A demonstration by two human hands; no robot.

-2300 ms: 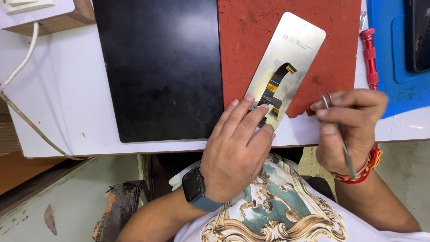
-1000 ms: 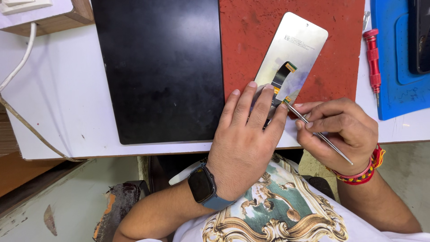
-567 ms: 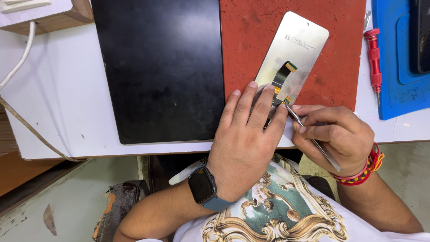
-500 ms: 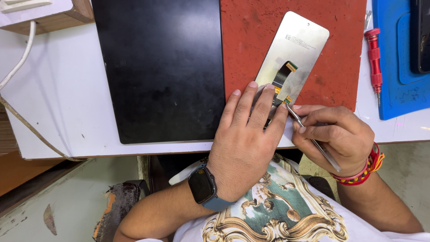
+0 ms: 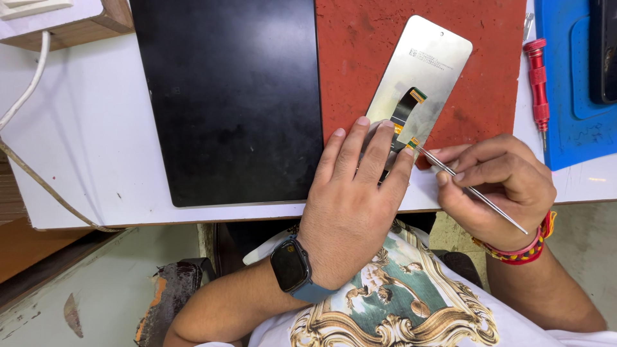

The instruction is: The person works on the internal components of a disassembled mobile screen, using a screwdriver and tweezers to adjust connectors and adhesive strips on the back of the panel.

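**Count of things on the white table**

One phone display panel [image 5: 421, 77] with one flex cable [image 5: 406, 110]. One pair of tweezers [image 5: 469, 189]. Three mats: one black [image 5: 225, 96], one red [image 5: 360, 51], one blue [image 5: 565, 96]. One red screwdriver [image 5: 537, 80] and one dark phone [image 5: 604, 51] at the right edge. Two hands, one smartwatch [image 5: 292, 270].

White table [image 5: 83, 160]: black, red, blue mats

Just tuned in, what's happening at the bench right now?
A person's left hand presses flat on the lower end of a phone screen panel lying back-up on a red mat. The right hand holds thin metal tweezers, their tip at the panel's ribbon cable. A red screwdriver lies unused nearby.
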